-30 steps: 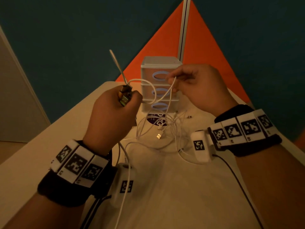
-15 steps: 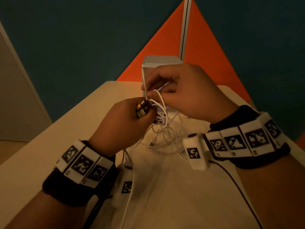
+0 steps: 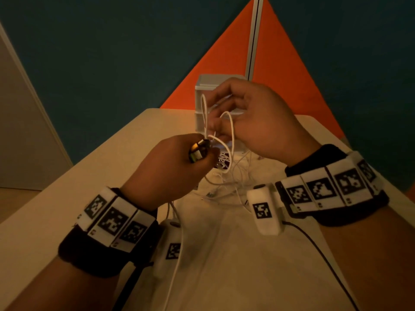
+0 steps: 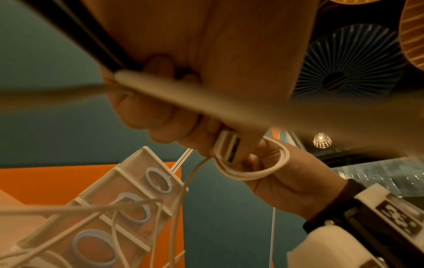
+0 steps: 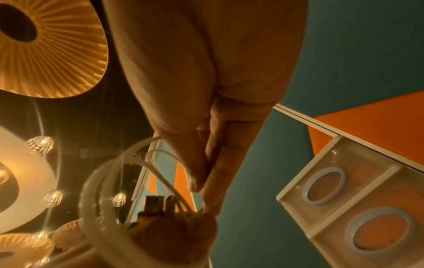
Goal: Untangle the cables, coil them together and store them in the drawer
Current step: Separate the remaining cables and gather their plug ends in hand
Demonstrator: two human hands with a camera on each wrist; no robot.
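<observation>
My left hand (image 3: 202, 153) grips a bunch of USB plugs (image 3: 198, 151) with the white cables (image 3: 226, 133) running out of them. My right hand (image 3: 215, 117) is just above and behind it, pinching loops of that white cable between thumb and fingers. The left wrist view shows a white USB plug (image 4: 227, 148) in my left hand's fingers and a double cable loop (image 4: 252, 173) round my right hand's fingers. More cable lies tangled (image 3: 226, 185) on the table under both hands. The white drawer unit (image 3: 202, 86) stands behind my hands, with its drawers closed (image 5: 355, 208).
The beige table (image 3: 67, 209) reaches to the teal and orange wall panels behind the drawer unit. A thin black lead (image 3: 325, 254) runs from my right wrist camera across the table on the right. A white cable (image 3: 177, 265) hangs down by my left wrist.
My hands have come together from being apart. The cable end that stuck up from my left hand is now bent into loops held by my right hand, which has risen slightly.
</observation>
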